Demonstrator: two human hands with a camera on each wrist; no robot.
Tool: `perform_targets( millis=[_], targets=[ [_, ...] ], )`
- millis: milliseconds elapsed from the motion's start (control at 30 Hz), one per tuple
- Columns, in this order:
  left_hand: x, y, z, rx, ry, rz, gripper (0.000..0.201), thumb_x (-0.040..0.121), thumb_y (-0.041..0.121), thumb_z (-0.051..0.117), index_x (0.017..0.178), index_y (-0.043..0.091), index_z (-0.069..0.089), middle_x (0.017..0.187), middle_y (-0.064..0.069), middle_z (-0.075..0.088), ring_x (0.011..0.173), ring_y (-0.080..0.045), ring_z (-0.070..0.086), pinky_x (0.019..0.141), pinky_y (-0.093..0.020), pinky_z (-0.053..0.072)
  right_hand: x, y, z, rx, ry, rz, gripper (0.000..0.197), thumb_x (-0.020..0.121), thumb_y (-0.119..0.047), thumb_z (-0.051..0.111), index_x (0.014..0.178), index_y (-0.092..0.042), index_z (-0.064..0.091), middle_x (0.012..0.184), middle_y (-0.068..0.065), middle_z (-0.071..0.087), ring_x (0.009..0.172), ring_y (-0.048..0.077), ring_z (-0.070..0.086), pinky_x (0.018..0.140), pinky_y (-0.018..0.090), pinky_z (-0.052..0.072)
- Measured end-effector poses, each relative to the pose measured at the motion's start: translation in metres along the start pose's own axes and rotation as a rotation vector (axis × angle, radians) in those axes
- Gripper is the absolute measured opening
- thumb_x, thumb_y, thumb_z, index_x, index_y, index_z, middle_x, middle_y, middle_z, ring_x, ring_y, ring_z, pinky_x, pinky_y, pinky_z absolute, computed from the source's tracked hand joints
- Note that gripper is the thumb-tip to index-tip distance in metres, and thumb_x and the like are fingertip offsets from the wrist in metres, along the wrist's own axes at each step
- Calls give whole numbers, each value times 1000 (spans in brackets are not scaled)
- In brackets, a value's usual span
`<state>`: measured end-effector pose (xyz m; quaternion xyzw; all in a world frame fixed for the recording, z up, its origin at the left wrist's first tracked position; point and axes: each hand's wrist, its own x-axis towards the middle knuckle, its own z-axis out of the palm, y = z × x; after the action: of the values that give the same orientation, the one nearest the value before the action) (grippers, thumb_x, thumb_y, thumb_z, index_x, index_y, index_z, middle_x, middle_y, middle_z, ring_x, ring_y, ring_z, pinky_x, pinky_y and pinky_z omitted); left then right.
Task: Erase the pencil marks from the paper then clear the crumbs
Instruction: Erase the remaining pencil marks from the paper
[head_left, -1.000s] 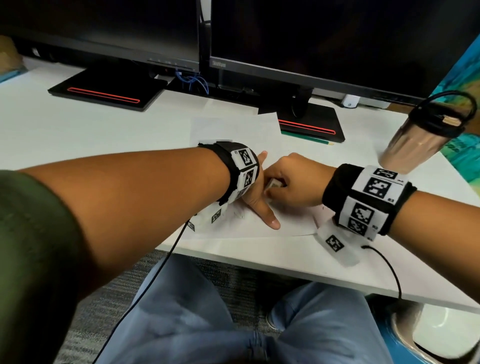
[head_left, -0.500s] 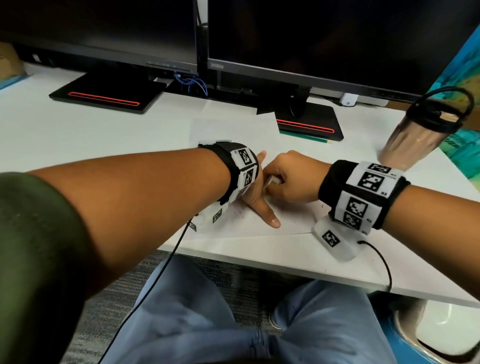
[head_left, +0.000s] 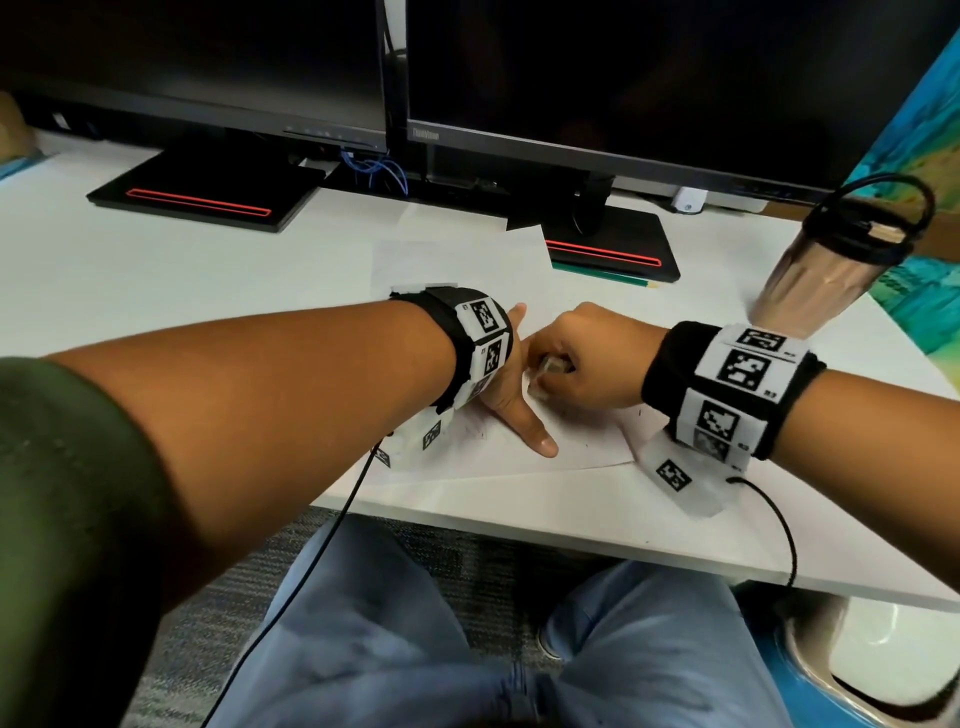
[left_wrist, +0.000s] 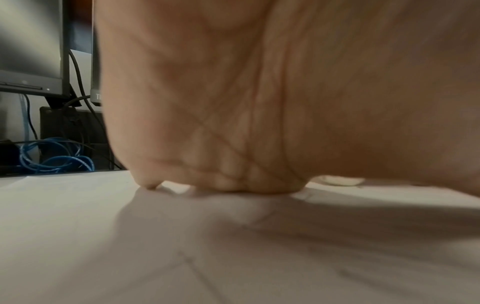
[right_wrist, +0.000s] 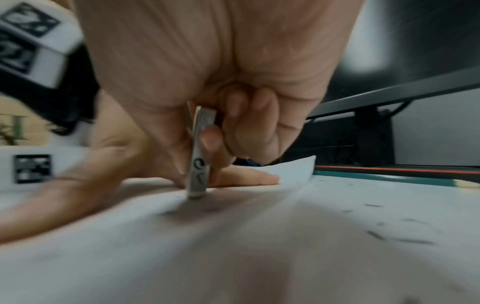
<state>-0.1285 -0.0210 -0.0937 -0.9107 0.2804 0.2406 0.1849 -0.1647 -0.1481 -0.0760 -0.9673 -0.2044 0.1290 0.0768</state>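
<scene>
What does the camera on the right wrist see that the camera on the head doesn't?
Only the right wrist view shows the eraser close up: a thin white slab with dark printed marks, standing on its lower end on the paper, fingers pinching it.

Only the head view shows the steel tumbler, the green pencil by the monitor stand, and the person's knees under the desk.

Both show the right hand gripping the eraser, the left hand pressing flat on the paper, and dark crumbs.

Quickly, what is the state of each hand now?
Left hand: open, pressing flat on the white paper sheet.
Right hand: closed, fingers gripping the small white eraser.
</scene>
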Motion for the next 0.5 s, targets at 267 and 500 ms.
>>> perform_targets(
  millis=[267,500],
  targets=[
    [1,-3,4,-70,31,24,131,64,88,58,153,33,-22,160,-12,-31,152,-35,-11,120,-51,6,-8,0,-1,-22,-5,-34,12,88,-20,60,94,-20,70,76,-8,66,73,12,61,66,23,46],
    [6,-4,6,-67,36,17,136,59,93,56,153,34,-22,160,-12,-31,152,-37,-10,120,-54,7,-8,2,-1,-17,18,-13,12,89,-22,61,95,-19,72,71,-14,59,72,10,58,67,21,41]
  ],
)
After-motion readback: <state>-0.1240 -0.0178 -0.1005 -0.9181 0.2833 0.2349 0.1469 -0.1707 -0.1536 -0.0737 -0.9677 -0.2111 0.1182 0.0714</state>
